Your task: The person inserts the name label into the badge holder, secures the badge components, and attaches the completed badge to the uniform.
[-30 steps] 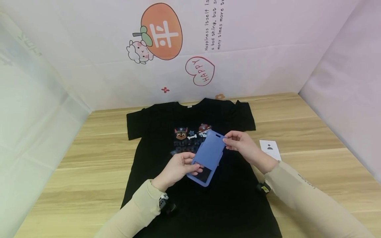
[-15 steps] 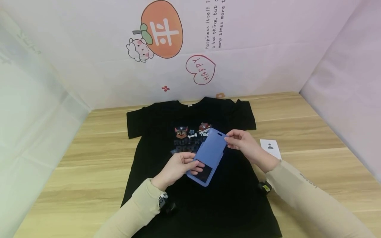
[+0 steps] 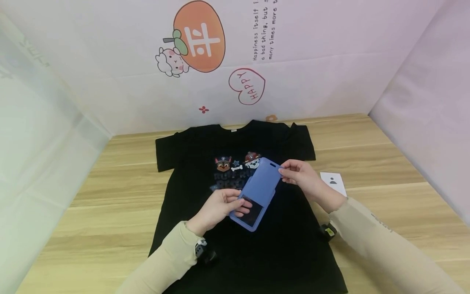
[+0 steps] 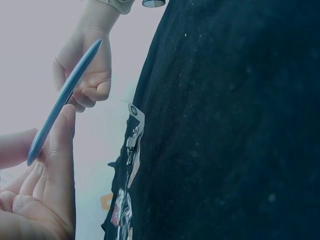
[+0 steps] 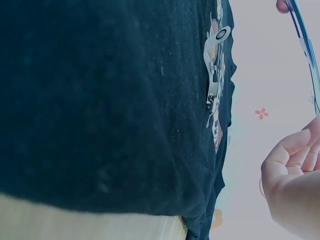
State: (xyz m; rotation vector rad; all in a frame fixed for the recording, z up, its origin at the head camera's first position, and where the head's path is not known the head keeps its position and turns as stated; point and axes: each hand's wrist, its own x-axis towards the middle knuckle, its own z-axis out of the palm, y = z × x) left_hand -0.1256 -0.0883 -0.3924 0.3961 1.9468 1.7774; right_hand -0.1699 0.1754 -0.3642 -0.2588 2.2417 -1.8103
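Observation:
A blue badge holder [image 3: 260,183] with a slot at its top and a window at its lower end is held slanted above a black T-shirt [image 3: 279,253]. My left hand [image 3: 220,206] grips its lower left edge, thumb in front, with fingertips showing at the window. At the upper right corner my right hand [image 3: 302,179] pinches the holder between thumb and fingers. The left wrist view shows the holder [image 4: 67,95] edge-on, raised off the shirt. A badge clip [image 4: 136,130] with a snap strap lies on the shirt; in the head view the holder hides it.
The shirt is spread flat on a wood-grain table [image 3: 121,196], with cartoon dogs [image 3: 223,164] printed on its chest. Right of the shirt lies a white card [image 3: 337,188], partly behind the right forearm. White printed fabric [image 3: 312,85] hangs behind and at both sides.
The top of the badge holder has shifted slightly right together with my right hand, showing more of the right-hand dog print. Both hands keep their hold.

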